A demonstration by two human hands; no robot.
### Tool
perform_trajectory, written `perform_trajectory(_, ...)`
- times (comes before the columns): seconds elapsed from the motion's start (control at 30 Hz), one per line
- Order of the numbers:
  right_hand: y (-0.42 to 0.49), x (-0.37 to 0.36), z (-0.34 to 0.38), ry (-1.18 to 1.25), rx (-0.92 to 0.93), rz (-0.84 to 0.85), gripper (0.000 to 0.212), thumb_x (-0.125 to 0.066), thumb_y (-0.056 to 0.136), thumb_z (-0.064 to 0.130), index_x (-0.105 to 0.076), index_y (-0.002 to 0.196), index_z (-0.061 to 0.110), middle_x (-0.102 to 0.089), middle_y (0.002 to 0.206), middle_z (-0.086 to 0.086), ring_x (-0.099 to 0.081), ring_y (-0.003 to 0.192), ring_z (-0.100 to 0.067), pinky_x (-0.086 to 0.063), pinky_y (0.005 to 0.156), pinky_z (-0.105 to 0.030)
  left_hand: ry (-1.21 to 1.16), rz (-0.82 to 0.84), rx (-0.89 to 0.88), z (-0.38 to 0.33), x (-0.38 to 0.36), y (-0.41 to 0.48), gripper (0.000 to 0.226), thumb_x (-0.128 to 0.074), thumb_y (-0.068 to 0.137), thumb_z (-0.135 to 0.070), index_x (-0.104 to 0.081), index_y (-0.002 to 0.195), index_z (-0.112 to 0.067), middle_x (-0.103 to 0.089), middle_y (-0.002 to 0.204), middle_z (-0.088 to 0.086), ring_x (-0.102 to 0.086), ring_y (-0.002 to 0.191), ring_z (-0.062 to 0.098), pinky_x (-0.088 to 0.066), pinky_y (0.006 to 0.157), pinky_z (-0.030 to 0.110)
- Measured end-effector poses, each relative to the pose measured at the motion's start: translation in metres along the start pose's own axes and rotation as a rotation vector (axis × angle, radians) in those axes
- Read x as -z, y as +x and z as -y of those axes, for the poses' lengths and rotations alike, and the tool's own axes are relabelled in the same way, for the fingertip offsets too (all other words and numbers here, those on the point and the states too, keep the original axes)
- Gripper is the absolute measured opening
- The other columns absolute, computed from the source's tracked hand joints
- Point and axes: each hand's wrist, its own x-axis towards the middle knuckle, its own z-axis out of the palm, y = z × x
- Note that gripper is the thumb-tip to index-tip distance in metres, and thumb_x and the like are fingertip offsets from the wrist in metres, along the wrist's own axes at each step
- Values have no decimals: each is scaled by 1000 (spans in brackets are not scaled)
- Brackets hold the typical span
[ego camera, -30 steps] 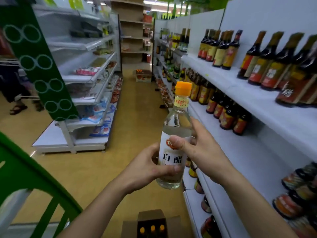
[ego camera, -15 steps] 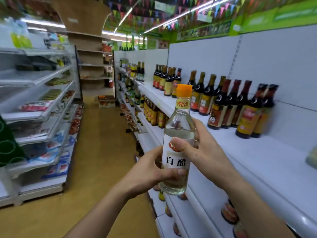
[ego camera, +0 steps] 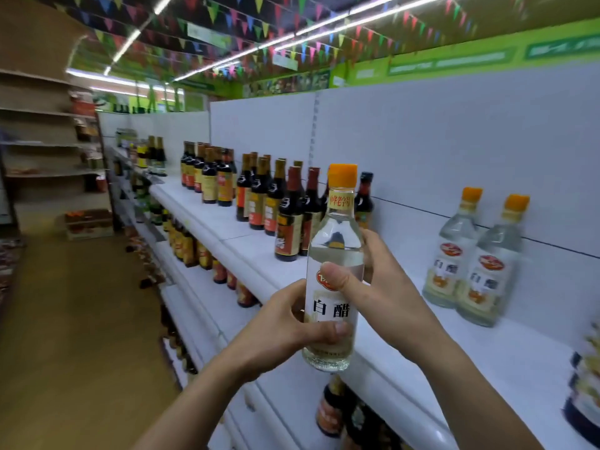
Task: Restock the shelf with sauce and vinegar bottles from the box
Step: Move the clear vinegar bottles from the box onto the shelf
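We held clear white-vinegar bottle with orange cap [ego camera: 336,235] upright, label toward us, just above front lip of white metal shelf [ego camera: 519,352]. Left grip [ego camera: 279,329] wrapped low round label, thumb across front. Right grip [ego camera: 386,300] clasped shoulder from behind, thumb on front. We judged two-handed hold steadied it for setting down. Box out of view. Farther right on same shelf, two matching clear orange-capped bottles [ego camera: 487,277] stood near back panel, so likely spot was beside them. Left, dark sauce bottles [ego camera: 287,228] stood in rows. Beyond: tan aisle floor [ego camera: 81,319], coloured bunting [ego camera: 259,27].
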Motion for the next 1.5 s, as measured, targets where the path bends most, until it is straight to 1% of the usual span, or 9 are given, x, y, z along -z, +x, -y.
perform_trajectory(0.17,0,43,-18,-58,-30,-93,58,-73,90,39,-44,139,47,-71,112,26,-69,101,7,-54,79,-17,-13,77,-6,4,-38,39,47,-83,86,-17,-64,129,-21,-76,119,7,-71,114,30,-53,105,54)
perform_trajectory(0.4,-6,86,-47,-74,-114,-229,54,-75,90,39,-47,135,46,-73,116,20,-71,106,-2,-58,92,-36,-2,216,-4,10,-80,84,46,-82,86,-15,-64,127,-21,-77,116,4,-72,112,26,-54,104,50)
perform_trajectory(0.5,-10,100,-57,-76,-147,-262,50,-74,91,33,-47,128,54,-73,110,24,-72,101,0,-58,88,-31,-16,279,2,17,-96,100,46,-81,86,-14,-64,129,-20,-77,118,4,-72,113,25,-54,105,50)
perform_trajectory(0.7,-18,116,-76,-170,-236,-329,65,-76,91,28,-40,140,50,-70,122,18,-70,108,-4,-59,95,-39,-46,404,1,33,-119,129,49,-81,87,-13,-64,130,-26,-75,122,3,-70,116,26,-52,107,51)
perform_trajectory(1.13,-8,114,-94,-268,-405,-484,80,-80,86,26,-30,138,59,-68,118,23,-67,99,9,-58,87,-24,-61,611,-52,41,-120,176,48,-77,89,-10,-62,132,-27,-74,124,-7,-71,115,14,-56,100,34)
perform_trajectory(1.2,-8,111,-100,-277,-454,-464,73,-80,86,28,-35,136,55,-70,116,22,-67,101,7,-57,86,-22,-60,622,-58,42,-118,181,49,-74,89,-3,-63,129,-28,-75,120,-10,-72,111,9,-58,92,25)
perform_trajectory(1.27,-8,108,-107,-281,-499,-455,64,-80,84,36,-42,132,52,-71,118,19,-68,109,0,-57,94,-28,-57,617,-60,45,-117,185,51,-71,88,3,-63,127,-28,-76,117,-11,-72,108,7,-58,87,21)
perform_trajectory(1.37,-6,104,-116,-265,-536,-456,61,-77,80,52,-49,133,47,-72,121,17,-68,112,-5,-56,100,-40,-78,610,-51,50,-115,191,51,-70,88,3,-62,130,-25,-76,120,-7,-72,112,12,-58,98,33)
perform_trajectory(1.5,1,99,-122,-302,-594,-424,56,-71,89,50,-44,138,47,-69,124,16,-67,112,-6,-58,98,-39,-25,605,-26,62,-112,204,61,-79,85,-10,-54,137,-31,-72,123,-8,-71,111,13,-58,101,37)
